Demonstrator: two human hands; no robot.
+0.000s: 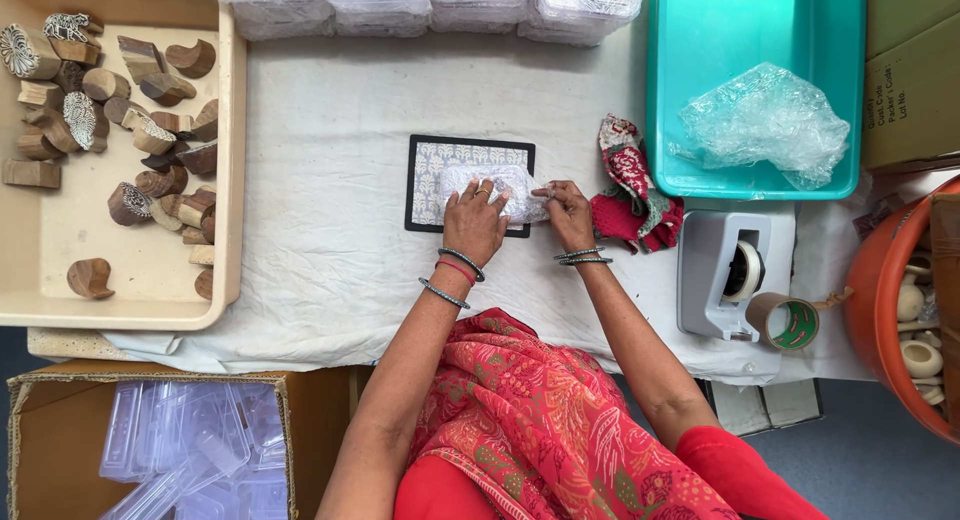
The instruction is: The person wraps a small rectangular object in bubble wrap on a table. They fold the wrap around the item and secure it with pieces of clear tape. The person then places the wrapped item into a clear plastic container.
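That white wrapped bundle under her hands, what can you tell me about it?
The white wrapped bundle looks like soft, slightly see-through wrap around a flat oblong. It lies on a black-bordered patterned mat on the white cloth. The left hand presses flat on it; the right hand pinches its right end.

The person wears a red, leaf-patterned drape over red short sleeves. The left hand [474, 223] bears a ring, silver bangles and one red; the right hand [568, 215], thin silver bangles.

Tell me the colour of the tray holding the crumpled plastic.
Teal tray, seen in the head view, top right.
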